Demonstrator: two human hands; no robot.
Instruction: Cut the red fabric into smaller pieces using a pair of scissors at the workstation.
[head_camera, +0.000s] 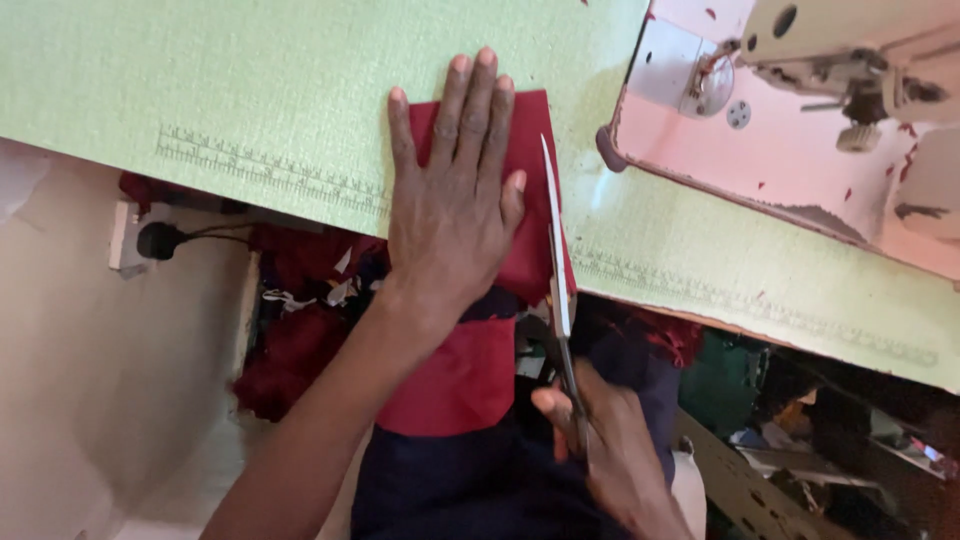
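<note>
Left hand (455, 215) flat, fingers spread, pinning folded dark-red cloth (480, 330); right hand (610, 455) closed round steel scissors (556, 260), blades lying along cloth's right edge, pointing away.

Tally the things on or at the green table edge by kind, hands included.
Hands: 2 (left hand flat on the cloth, right hand on the scissors)
Red cloth pieces: 1
Scissors: 1
Sewing machines: 1
Green tables: 1
Total: 6
</note>
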